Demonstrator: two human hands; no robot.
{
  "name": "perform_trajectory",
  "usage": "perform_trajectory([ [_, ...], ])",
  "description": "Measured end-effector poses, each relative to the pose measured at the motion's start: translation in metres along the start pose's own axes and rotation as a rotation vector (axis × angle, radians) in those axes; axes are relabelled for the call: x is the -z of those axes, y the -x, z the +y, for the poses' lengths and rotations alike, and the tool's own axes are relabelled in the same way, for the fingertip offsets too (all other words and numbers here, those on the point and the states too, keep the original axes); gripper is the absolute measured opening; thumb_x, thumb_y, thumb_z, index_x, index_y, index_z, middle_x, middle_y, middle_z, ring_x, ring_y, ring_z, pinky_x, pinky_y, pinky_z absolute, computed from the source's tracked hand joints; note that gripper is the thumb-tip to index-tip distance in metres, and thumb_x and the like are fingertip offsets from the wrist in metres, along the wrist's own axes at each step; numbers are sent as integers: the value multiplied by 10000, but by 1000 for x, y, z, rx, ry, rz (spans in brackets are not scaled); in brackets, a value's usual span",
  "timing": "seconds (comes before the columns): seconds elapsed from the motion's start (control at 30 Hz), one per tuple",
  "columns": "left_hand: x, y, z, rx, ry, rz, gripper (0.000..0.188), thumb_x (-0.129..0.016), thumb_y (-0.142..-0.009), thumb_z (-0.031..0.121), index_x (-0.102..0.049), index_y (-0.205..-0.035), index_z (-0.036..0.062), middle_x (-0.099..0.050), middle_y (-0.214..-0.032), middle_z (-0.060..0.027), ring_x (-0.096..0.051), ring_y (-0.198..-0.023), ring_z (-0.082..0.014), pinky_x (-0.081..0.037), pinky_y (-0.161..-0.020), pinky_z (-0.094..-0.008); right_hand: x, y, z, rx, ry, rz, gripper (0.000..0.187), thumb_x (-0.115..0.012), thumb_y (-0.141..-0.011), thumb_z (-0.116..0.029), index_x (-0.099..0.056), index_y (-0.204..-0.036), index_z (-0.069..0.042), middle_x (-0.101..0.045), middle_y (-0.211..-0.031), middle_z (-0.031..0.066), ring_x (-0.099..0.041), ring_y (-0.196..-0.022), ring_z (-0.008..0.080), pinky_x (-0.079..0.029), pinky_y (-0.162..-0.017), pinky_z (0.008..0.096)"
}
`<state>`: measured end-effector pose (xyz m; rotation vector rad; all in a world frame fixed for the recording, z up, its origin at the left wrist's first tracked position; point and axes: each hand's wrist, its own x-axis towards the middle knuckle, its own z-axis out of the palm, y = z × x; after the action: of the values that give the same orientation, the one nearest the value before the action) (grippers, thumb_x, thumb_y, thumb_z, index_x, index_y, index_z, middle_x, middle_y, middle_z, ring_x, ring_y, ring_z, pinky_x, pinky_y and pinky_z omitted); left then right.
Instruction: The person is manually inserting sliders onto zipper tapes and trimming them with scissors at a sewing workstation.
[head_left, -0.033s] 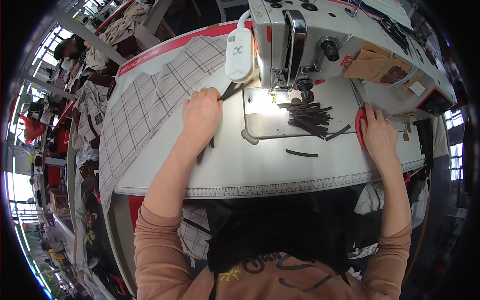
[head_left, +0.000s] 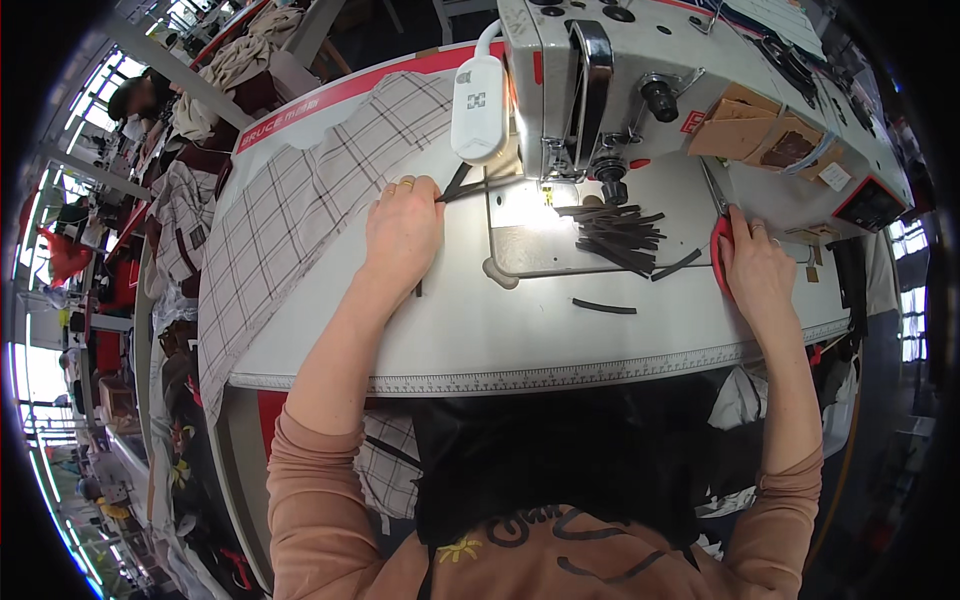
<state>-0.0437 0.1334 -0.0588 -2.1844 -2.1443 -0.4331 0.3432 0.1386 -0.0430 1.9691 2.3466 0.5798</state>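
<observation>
My left hand [head_left: 403, 225] is closed on dark fabric strips [head_left: 458, 184] left of the needle plate. Two ends stick out past its fingers toward the plate, and a short tail shows below the hand. On the right, my right hand [head_left: 757, 265] grips the red handle of the scissors [head_left: 721, 240], which lie on the table with the blades pointing away from me. Between the hands, a pile of short dark strips [head_left: 618, 238] lies on the needle plate [head_left: 540, 250] under the lit sewing machine [head_left: 560, 90]. Two loose strips [head_left: 604, 307] lie nearer me.
Grey checked fabric [head_left: 320, 185] spreads over the table's left side and hangs past its front edge. A measuring tape [head_left: 520, 379] runs along that edge. A white control box [head_left: 479, 110] hangs beside the machine head. Cardboard [head_left: 765, 135] is tied to the machine arm.
The strips in my left hand have shifted: their far ends now spread apart, one reaching right to the needle plate, and less tail shows below the hand. My right hand and the scissors stay put.
</observation>
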Motion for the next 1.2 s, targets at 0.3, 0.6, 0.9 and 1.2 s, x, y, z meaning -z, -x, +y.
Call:
perform_trajectory([
  [0.3, 39, 41, 2, 450, 1553, -451, 134, -425, -961, 128, -466, -1017, 14, -598, -819, -69, -506, -608, -97, -424, -575, -230, 44, 24, -44, 106, -667, 191, 257, -578, -874, -208, -628, -1078, -60, -641, -875, 118, -634, -716, 240, -503, -586, 335],
  [0.6, 43, 95, 23, 623, 2010, -387, 160, -450, -960, 158, -492, -1034, 23, -484, -726, -32, -368, -538, -78, -307, -501, -209, 63, 60, -172, 465, -1095, -33, 226, -617, -825, -91, -585, -1037, -19, -553, -810, 93, -585, -573, 190, -477, -519, 304],
  [0.9, 38, 103, 26, 713, 1836, -420, 207, -454, -972, 222, -478, -1002, 19, -475, -641, -21, -324, -447, -65, -258, -421, -201, 50, 61, -188, 446, -849, 181, 281, -592, -750, 2, -519, -1020, -22, -478, -841, 110, -580, -566, 226, -476, -467, 318],
  [1.2, 40, 108, 46, 746, 1756, -395, 185, -394, -984, 160, -424, -1068, -2, -616, -944, -174, -635, -772, -210, -527, -643, -300, 52, 48, -191, 291, -789, 54, 164, -588, -777, -38, -520, -921, -78, -520, -825, 108, -603, -573, 240, -480, -446, 326],
])
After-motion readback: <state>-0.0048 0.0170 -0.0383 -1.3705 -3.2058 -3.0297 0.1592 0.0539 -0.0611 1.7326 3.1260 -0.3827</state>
